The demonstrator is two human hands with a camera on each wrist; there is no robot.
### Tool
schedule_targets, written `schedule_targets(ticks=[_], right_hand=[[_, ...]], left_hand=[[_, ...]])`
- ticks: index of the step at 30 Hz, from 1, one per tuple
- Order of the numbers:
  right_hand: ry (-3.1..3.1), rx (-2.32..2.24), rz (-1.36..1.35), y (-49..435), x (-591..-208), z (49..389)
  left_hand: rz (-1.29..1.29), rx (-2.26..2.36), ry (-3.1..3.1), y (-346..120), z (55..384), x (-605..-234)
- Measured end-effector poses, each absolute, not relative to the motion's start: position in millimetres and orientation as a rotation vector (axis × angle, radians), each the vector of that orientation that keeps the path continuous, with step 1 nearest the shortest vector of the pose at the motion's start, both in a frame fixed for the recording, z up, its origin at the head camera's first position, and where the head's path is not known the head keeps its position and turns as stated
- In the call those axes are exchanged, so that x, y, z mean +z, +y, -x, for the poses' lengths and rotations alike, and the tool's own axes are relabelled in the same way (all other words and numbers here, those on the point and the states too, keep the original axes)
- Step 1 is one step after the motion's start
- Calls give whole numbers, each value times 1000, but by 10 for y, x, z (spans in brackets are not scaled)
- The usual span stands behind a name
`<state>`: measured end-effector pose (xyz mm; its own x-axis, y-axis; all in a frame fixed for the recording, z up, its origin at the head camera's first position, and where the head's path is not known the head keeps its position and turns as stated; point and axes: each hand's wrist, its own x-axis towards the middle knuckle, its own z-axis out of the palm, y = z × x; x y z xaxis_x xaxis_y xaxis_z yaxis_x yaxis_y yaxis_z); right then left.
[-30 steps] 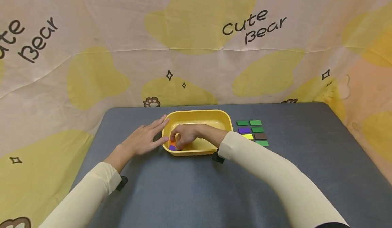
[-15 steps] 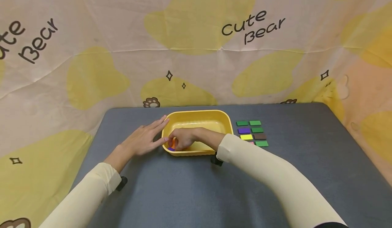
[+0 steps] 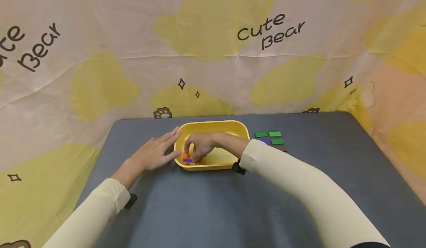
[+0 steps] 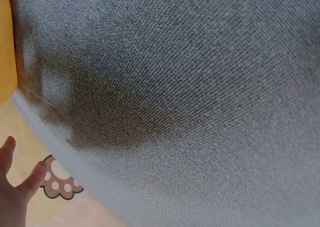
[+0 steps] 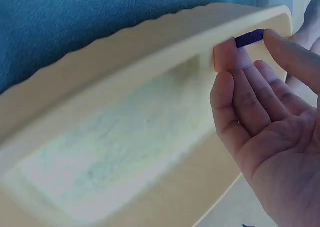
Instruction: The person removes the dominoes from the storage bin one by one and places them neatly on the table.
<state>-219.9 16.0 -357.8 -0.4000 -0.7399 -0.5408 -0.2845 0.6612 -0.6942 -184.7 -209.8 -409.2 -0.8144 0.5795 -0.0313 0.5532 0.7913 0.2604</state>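
My right hand (image 3: 203,145) reaches down into the left end of a yellow plastic tray (image 3: 213,167). In the right wrist view its thumb (image 5: 292,54) meets one end of a small purple tile (image 5: 249,38), pinched against the fingertips. An orange tile (image 5: 226,55) stands just beside it, near the tray's wall. From the head view the purple tile (image 3: 188,160) lies across orange pieces (image 3: 186,155). My left hand (image 3: 154,153) rests with spread, straight fingers at the tray's left rim; its fingers (image 4: 32,179) show at the edge of the left wrist view.
On the grey table (image 3: 199,207), right of the tray, several flat tiles lie in two columns: green tiles (image 3: 261,134), a purple one (image 3: 265,141) and a brown one (image 3: 279,148). My right sleeve (image 3: 286,170) covers part of them. A patterned cloth (image 3: 213,74) hangs behind.
My right hand dips toward the tray's corner, then rises slightly. The purple tile now shows level across the orange pieces. My sleeve hides more of the tiles at right; the left hand stays put.
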Motion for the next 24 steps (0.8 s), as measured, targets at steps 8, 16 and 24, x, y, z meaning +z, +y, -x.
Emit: schedule_targets(ticks=[8, 16, 24], right_hand=[[2003, -590, 827, 257, -3506, 2201], [2082, -559, 905, 480, -3441, 2173], [2209, -578, 1023, 905, -3435, 2111]], left_hand=[[-899, 358, 2876, -2096, 1837, -4094], [-882, 360, 2879, -2097, 1819, -4099], [-884, 362, 2875, -2089, 1825, -4101]])
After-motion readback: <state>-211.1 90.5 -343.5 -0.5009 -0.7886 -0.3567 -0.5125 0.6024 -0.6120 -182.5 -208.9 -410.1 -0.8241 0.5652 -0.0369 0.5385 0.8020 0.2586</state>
